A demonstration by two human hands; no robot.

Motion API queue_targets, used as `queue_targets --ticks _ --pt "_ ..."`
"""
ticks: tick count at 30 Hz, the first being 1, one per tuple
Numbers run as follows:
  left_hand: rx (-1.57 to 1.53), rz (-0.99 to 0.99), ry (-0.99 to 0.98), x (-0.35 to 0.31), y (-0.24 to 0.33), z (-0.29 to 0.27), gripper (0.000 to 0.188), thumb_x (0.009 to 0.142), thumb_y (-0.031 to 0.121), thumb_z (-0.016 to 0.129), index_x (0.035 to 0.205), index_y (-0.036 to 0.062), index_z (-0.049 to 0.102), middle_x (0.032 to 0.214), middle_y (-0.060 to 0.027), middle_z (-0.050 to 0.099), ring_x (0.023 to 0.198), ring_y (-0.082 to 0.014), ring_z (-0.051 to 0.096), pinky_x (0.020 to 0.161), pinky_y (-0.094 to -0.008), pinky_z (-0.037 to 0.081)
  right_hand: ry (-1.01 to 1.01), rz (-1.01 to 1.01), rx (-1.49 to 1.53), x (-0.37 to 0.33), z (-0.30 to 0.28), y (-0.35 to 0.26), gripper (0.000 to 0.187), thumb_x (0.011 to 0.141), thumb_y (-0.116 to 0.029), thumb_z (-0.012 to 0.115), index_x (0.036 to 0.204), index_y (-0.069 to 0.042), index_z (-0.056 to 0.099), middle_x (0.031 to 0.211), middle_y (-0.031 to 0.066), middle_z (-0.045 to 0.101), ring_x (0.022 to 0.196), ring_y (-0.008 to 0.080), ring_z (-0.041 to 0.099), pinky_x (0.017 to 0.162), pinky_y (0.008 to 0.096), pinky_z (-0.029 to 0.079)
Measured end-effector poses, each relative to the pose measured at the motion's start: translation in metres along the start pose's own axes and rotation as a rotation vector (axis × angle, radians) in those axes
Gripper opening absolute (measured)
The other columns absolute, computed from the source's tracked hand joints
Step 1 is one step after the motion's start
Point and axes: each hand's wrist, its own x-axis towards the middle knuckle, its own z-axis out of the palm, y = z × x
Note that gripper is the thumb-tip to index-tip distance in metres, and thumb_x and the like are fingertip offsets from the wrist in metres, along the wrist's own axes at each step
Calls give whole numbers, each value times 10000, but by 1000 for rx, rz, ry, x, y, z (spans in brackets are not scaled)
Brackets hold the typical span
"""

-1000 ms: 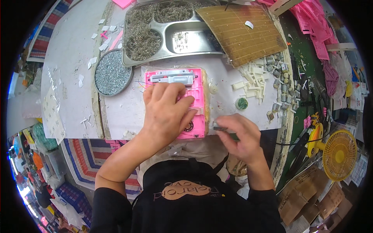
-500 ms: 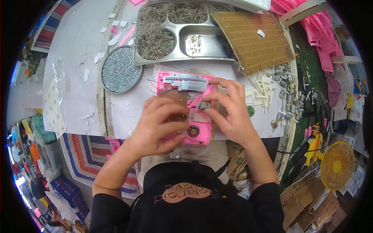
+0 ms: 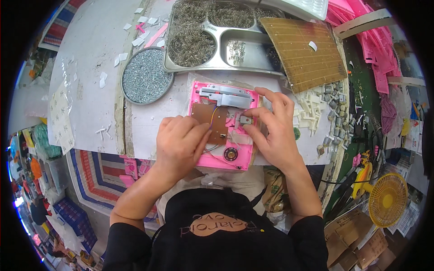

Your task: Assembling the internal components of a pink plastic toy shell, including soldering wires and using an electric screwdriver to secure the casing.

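Observation:
A pink plastic casing (image 3: pixel 205 161) lies on the table before me. It holds a brown board (image 3: pixel 203 114), a grey plastic mechanism (image 3: pixel 231 99) along its far edge and a round black speaker-like part (image 3: pixel 230 154). My left hand (image 3: pixel 178 142) is over the left side, its fingertips pinched on thin blue and yellow wires (image 3: pixel 214 116). My right hand (image 3: pixel 276 131) spans the right edge. Its thumb and a finger close on a small metal motor (image 3: pixel 245 120) in the casing, while another finger reaches the far right corner.
Beyond the casing are a round dish of screws (image 3: pixel 148 76) and a metal tray (image 3: pixel 217 54) of small springs. A brown board sheet (image 3: pixel 307 54) overlaps the tray. White plastic parts (image 3: pixel 312 110) and small metal motors (image 3: pixel 333 104) lie at right, near a yellow fan (image 3: pixel 387 197).
My left hand has drawn back left from over the casing and now pinches the wires, uncovering the brown board. The wires have moved from the casing's left edge. My right hand keeps its hold.

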Motion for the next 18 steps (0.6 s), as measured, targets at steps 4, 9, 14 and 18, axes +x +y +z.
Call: queue_targets --ticks 4,9,14,18 --pt "-4 18 17 2 3 0 166 778 60 800 926 85 730 797 -18 611 723 -214 599 731 -373 412 -12 17 -40 2 -3 -4 227 784 -122 791 991 -69 713 1423 165 536 1280 435 409 1088 511 352" --pt "-16 17 67 1 -3 -7 205 740 19 823 919 70 734 783 -18 622 702 -211 592 721 -362 409 -21 11 -56 6 -6 -4 214 772 -128 798 962 -68 719 1401 165 554 1275 435 417 1077 515 364" --pt "-34 67 122 2 -16 -9 232 716 17 831 917 76 732 785 -10 624 699 -203 588 716 -360 405 111 -141 -150 19 -17 -26 218 743 -103 803 945 -81 725 1340 139 605 1250 411 469 1033 500 423" --pt "-41 110 141 1 -21 -9 241 702 24 837 911 81 731 782 -11 621 692 -203 584 717 -363 404 -14 -318 -116 48 12 -37 196 707 -75 763 900 -64 732 1290 106 643 1266 385 501 986 471 491"
